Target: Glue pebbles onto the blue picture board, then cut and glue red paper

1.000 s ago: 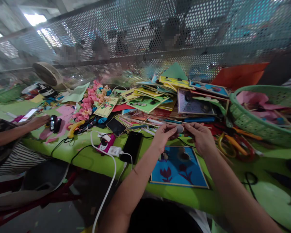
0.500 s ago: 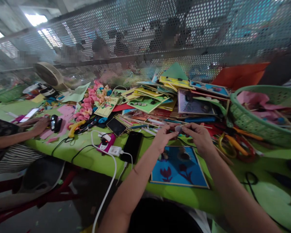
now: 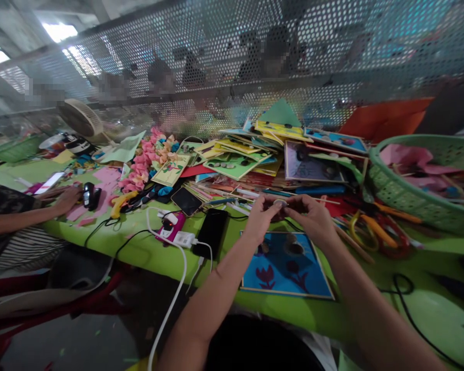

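Left hand [image 3: 260, 220]: thumb and fingers pinch a small grey disc [image 3: 280, 203], held above the far edge of the blue card [image 3: 282, 287]. Right hand [image 3: 314, 219]: fingertips bent in against the disc's near side; whether they grip cannot be told, the detail being small and dim. The disc's small size likely accounts for the fingertip hold. Card lies flat, squarely before the person, presumably for access by both hands. Scissors [image 3: 382, 233] lie to the right, apparently for easy reach.

Green-covered table, as I view it remotely, bearing directly a blue panel [image 3: 280, 265] with dark flowers, a black phone [image 3: 210, 234] and pink paper [image 3: 106, 180]; table surface [image 3: 294, 312] exposed in front.
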`<state>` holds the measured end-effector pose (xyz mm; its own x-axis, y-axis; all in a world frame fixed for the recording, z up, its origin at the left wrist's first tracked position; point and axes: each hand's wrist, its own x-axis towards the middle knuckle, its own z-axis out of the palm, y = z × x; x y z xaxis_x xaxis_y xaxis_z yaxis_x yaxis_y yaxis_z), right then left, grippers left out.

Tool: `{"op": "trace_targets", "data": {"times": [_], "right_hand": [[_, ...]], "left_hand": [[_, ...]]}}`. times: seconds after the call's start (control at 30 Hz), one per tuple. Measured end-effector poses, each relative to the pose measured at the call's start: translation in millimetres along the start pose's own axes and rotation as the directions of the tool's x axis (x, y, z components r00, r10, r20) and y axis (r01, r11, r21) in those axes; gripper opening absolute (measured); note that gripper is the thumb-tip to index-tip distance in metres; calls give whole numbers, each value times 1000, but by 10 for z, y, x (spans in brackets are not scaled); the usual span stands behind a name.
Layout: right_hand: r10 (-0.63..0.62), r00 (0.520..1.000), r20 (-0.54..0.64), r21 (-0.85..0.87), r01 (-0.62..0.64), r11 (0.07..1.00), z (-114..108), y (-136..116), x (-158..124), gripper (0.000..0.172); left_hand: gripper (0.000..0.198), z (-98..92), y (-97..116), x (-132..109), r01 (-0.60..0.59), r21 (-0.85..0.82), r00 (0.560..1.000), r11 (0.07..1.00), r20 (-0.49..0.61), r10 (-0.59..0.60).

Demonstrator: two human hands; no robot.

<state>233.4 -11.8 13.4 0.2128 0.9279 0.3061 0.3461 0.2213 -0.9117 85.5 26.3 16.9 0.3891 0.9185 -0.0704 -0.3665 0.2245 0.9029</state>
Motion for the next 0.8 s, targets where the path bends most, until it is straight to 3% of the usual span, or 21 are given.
{"op": "trace_targets", "data": {"times": [0.07,0.13,0.27,0.4,0.5,0.6,0.7,0.8], "right_hand": [[-27,1000,4,-60,27,998,0,2,-6,24],[-104,995,12,-226,104,969,-6,-13,-24,22],[-288,956,62,-605,266,751,-17,-67,-100,22],[-324,939,113,-752,294,590,-9,-125,-193,23],[-340,931,130,-800,302,519,1,-168,-268,24],[-362,924,123,-790,312,528,-19,-226,-378,23],[-336,930,148,-716,335,612,-93,-307,-564,18],[-272,924,270,-612,383,692,-184,-388,-808,20]], "left_hand": [[33,20,10,-11,-17,7,1000,1000,-24,17],[26,37,12,-19,-17,21,998,1000,-56,18],[16,53,-6,-30,-29,53,997,998,-63,32],[16,47,-8,-36,-1,89,999,996,-52,6],[14,26,11,-60,49,109,999,993,-15,-47],[11,-18,32,-141,10,154,1000,988,15,-13],[15,-99,71,-324,-72,184,997,980,9,72],[19,-231,126,-608,-147,212,985,966,-53,162]]}}
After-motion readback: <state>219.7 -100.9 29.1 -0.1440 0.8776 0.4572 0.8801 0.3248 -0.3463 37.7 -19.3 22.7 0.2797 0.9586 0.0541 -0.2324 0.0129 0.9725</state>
